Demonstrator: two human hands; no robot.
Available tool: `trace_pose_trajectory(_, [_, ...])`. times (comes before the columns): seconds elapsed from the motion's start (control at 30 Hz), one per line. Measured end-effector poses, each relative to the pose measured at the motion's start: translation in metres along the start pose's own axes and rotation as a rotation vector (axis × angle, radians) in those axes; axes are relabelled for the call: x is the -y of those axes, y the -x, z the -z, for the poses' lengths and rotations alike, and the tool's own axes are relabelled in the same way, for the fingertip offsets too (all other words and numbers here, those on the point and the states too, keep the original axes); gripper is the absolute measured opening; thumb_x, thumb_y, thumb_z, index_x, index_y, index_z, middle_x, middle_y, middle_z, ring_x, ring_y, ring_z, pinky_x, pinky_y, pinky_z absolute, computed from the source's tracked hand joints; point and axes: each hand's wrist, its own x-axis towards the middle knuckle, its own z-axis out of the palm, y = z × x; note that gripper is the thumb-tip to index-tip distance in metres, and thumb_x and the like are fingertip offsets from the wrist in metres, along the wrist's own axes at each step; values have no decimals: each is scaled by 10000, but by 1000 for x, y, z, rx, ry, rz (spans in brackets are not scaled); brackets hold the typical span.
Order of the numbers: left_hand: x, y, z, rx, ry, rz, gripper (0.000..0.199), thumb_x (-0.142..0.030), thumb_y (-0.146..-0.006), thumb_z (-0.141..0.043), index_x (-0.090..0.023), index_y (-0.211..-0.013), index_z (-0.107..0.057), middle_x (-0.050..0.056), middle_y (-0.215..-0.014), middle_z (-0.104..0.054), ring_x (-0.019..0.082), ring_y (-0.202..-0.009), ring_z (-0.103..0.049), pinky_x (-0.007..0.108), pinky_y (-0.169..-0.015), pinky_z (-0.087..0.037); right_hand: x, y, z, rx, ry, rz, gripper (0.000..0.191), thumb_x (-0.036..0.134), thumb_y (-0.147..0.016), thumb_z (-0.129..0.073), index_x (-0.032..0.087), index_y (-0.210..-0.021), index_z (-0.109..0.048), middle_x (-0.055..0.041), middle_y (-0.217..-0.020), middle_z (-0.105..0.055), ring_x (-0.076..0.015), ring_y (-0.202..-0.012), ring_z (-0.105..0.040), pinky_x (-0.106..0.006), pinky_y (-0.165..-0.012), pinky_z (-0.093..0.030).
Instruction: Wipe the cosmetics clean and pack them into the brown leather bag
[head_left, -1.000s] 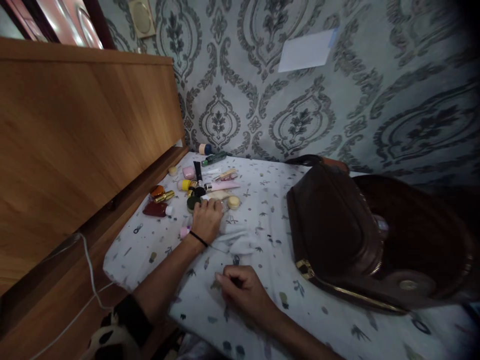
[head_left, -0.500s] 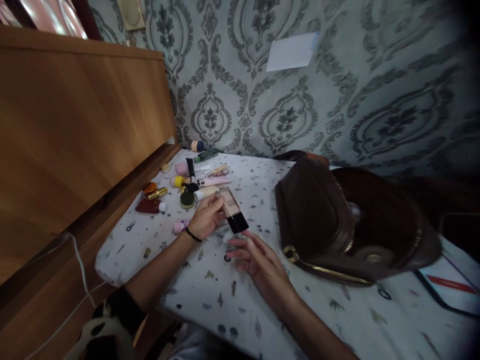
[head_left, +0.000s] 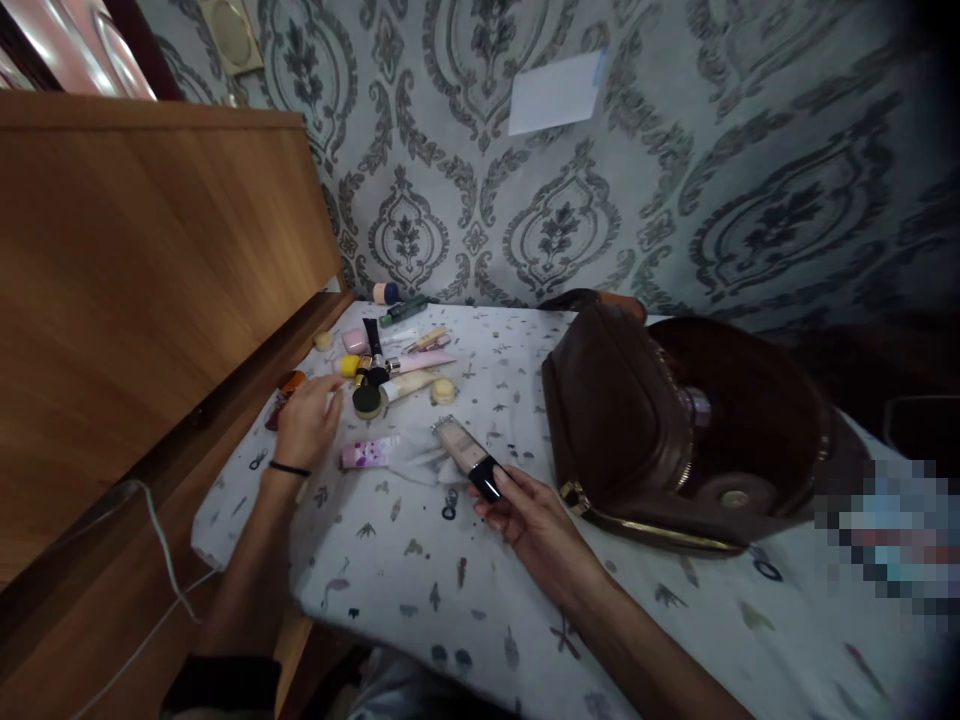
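Note:
My right hand point(head_left: 529, 510) grips a glass foundation bottle point(head_left: 463, 447) by its black cap, and the beige body points up and left. Over the left side of the table, my left hand point(head_left: 306, 428) is down by a dark red bottle point(head_left: 276, 408) and an orange round item point(head_left: 291, 382), covering part of them. Its fingertips are partly hidden, so I cannot tell whether anything is in them. Near it lie a dark-lidded jar point(head_left: 367, 402), a pink-and-purple tube point(head_left: 366, 454), a cream tube point(head_left: 409, 385) and a small yellow round item point(head_left: 443, 390).
A brown leather bag point(head_left: 615, 400) lies unzipped at the right. Several more cosmetics, including a pink tube point(head_left: 424, 362) and a green tube point(head_left: 403, 310), lie toward the wall. A wooden cabinet point(head_left: 165, 260) borders the left, with a white cable point(head_left: 157, 530) below it.
The foundation bottle has passed from my left hand to my right. My left hand has moved left toward the dark red bottle, uncovering the small yellow round item and the pink-and-purple tube.

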Motion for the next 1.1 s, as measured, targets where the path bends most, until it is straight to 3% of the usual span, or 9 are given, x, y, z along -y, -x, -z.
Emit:
trace_pose_trajectory(0.1, [41,10,8,116,-115,-6,360,-196,-893,-401,-137,-1184,-604,151,-1197,-652,322,-1143,-570,465,-975,-449,0,-1,-1,14,37,-11,529,514,-574,-894,150,-898,-689,-58,-789,-726,-120,-636,-631,-220,-575,-455])
trace_pose_trajectory(0.2, [59,18,11,277,-299,-53,453,-143,-842,-433,-164,-1277,-559,136,-1361,-579,339,-1223,-529,483,-953,-457,0,-2,1,48,90,11,479,485,-603,-878,151,-890,-688,-49,-777,-719,-114,-606,-621,-219,-550,-434])
trace_pose_trajectory(0.33, [57,16,16,370,-439,-87,549,-113,-813,-475,-175,-1357,-500,162,-1409,-533,359,-1272,-495,497,-931,-466,3,-1,4,160,275,47,415,499,-673,-816,147,-856,-695,-25,-726,-687,-102,-529,-580,-220,-474,-376])
trace_pose_trajectory(0.47, [49,8,21,389,-564,-115,385,-125,-829,-484,-117,-1195,-601,223,-1245,-598,380,-1143,-553,475,-859,-484,7,2,5,307,478,48,412,519,-742,-753,159,-939,-715,17,-622,-636,-96,-489,-552,-212,-455,-369])
trace_pose_trajectory(0.6, [40,6,31,378,-616,-151,281,-243,-809,-565,-112,-1049,-627,221,-1117,-622,400,-1077,-564,492,-847,-468,4,2,5,320,497,74,431,524,-758,-730,168,-999,-700,34,-576,-616,-102,-461,-545,-210,-433,-379])
trace_pose_trajectory(0.8, [-6,3,59,312,-136,-360,342,-485,-875,-524,-185,-1033,-568,98,-1007,-594,292,-953,-571,394,-817,-458,1,1,10,325,543,123,390,494,-801,-694,171,-1018,-675,45,-542,-595,-105,-450,-550,-201,-433,-401])
trace_pose_trajectory(0.9, [-45,-5,54,502,103,-535,299,-486,-875,-538,-200,-963,-546,56,-968,-594,243,-922,-563,345,-825,-445,5,6,10,387,608,115,351,455,-825,-674,174,-1035,-679,47,-535,-593,-96,-439,-530,-195,-441,-401])
trace_pose_trajectory(1.03, [-85,-18,20,897,197,-686,257,-455,-848,-558,-204,-830,-508,19,-858,-594,197,-805,-579,285,-719,-440,8,11,11,470,650,129,296,419,-846,-664,185,-1022,-708,19,-636,-644,-90,-457,-553,-190,-445,-405])
trace_pose_trajectory(1.1, [-95,-22,5,971,179,-707,231,-427,-827,-571,-208,-833,-497,10,-832,-597,195,-775,-588,279,-683,-439,7,9,12,484,649,129,299,421,-841,-674,190,-1026,-716,17,-635,-645,-93,-456,-561,-184,-435,-395])
